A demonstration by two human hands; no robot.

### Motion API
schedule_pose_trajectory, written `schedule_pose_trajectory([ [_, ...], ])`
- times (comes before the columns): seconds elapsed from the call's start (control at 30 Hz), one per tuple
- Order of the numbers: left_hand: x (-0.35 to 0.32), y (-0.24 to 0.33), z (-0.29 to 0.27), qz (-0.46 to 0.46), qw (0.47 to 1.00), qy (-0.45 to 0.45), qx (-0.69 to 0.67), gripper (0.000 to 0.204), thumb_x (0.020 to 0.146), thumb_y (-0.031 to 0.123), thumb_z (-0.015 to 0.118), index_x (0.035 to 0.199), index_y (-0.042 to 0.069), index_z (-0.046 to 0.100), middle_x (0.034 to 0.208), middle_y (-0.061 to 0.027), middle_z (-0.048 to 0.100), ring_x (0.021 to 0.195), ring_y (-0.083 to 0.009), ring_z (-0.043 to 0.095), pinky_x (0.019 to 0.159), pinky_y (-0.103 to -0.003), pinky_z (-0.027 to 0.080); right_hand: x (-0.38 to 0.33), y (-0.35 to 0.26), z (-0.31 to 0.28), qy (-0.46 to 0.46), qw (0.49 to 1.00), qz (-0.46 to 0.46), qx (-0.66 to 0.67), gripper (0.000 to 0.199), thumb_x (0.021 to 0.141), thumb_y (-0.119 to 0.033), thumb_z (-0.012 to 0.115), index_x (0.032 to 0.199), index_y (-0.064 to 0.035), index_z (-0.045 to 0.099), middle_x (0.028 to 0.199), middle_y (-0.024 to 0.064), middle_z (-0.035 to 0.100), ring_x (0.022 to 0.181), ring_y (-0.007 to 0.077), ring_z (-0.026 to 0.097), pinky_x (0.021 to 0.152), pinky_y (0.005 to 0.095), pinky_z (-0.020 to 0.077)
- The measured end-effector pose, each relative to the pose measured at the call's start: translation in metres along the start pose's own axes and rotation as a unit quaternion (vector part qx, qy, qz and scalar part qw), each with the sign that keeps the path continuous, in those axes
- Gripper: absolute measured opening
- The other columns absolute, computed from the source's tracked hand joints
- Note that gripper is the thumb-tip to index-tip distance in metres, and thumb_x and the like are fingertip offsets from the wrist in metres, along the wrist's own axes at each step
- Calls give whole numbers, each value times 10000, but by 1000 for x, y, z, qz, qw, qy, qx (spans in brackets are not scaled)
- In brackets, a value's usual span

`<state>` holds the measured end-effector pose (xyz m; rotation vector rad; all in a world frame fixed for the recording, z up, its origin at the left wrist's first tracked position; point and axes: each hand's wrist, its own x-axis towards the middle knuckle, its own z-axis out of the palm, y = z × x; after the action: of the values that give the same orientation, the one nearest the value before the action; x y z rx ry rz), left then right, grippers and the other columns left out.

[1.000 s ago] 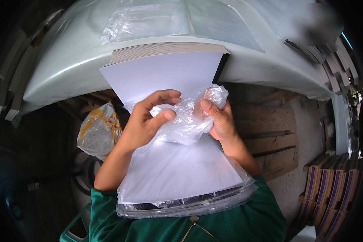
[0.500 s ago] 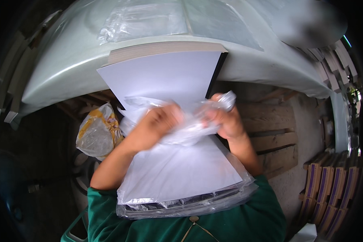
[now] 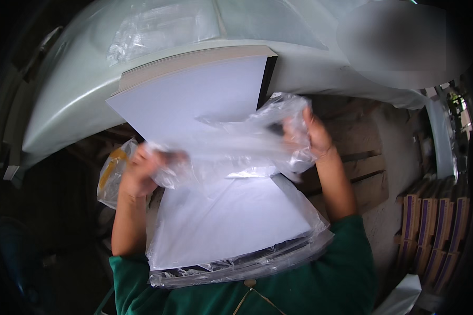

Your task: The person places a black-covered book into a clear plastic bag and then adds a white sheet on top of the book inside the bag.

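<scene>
A large, thick white-faced stack of sheets or panels [image 3: 194, 100] slants from the table edge down to my lap. Its lower part sits inside a clear plastic bag [image 3: 231, 139], and a dark side edge shows at the upper right. My left hand [image 3: 142, 170], partly blurred, is closed on the bag's left side. On the other side my right hand [image 3: 315, 134] grips the bunched right part, thumb up. Between both hands the plastic stretches across the white face, wrinkled and smeared by motion. The lower bag end [image 3: 242, 262] rests against my green shirt.
A table [image 3: 73, 105] under pale plastic sheeting curves across the far side, with a clear plastic packet [image 3: 163, 29] on it. Left of me hangs a clear and yellow bag [image 3: 113, 176]. Stacked brown and purple boxes [image 3: 436, 226] stand at right, near wooden slats [image 3: 360, 173].
My hands have moved apart, left hand leftward and right hand slightly rightward. The plastic between them, bunched before, is now spread wider over the white face. The view has shifted a little.
</scene>
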<state>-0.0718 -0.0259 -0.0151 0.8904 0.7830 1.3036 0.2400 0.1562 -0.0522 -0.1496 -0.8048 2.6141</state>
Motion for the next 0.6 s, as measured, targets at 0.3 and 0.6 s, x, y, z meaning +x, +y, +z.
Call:
schedule_pose_trajectory([
  [0.3, -27, -50, -35, -54, 984, -165, -46, 362, 727, 252, 670, 933, -15, 539, 655, -26, 534, 537, -128, 492, 556, -264, 412, 28, 39, 47, -65, 977, -192, 70, 328, 807, -285, 580, 1022, -42, 530, 718, 43, 557, 581, 130, 526, 540, 263, 458],
  [0.6, 13, 55, -13, 295, 847, 333, 290, 324, 653, -116, 523, 940, 28, 568, 765, -10, 430, 571, -73, 411, 583, -176, 380, 87, -4, 90, 311, 386, -516, -699, 456, 600, 174, 457, 987, -29, 584, 874, 81, 572, 812, 183, 563, 694, 289, 457],
])
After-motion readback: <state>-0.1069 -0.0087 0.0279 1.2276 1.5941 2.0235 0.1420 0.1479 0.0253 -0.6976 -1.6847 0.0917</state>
